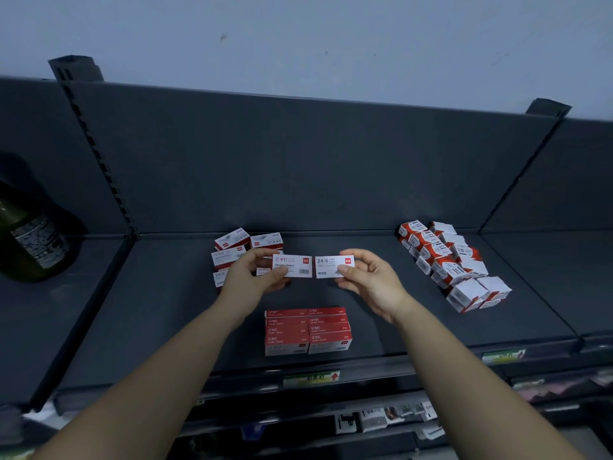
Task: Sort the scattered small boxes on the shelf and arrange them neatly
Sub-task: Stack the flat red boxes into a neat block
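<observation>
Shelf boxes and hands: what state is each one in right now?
Left hand: holds a white box, lifted off the shelf.
Right hand: holds a second white box, lifted.
Red stack: neatly arranged, two columns.
Back boxes: loose, jumbled.
Right-side boxes: crowded together, uneven.

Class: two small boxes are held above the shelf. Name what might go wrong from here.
1. The left grip and right grip pinch the left box and right box by fingertips; either may slip onto the red stack nearby.
2. The loose pile behind the left grip could be knocked when reaching back.
</observation>
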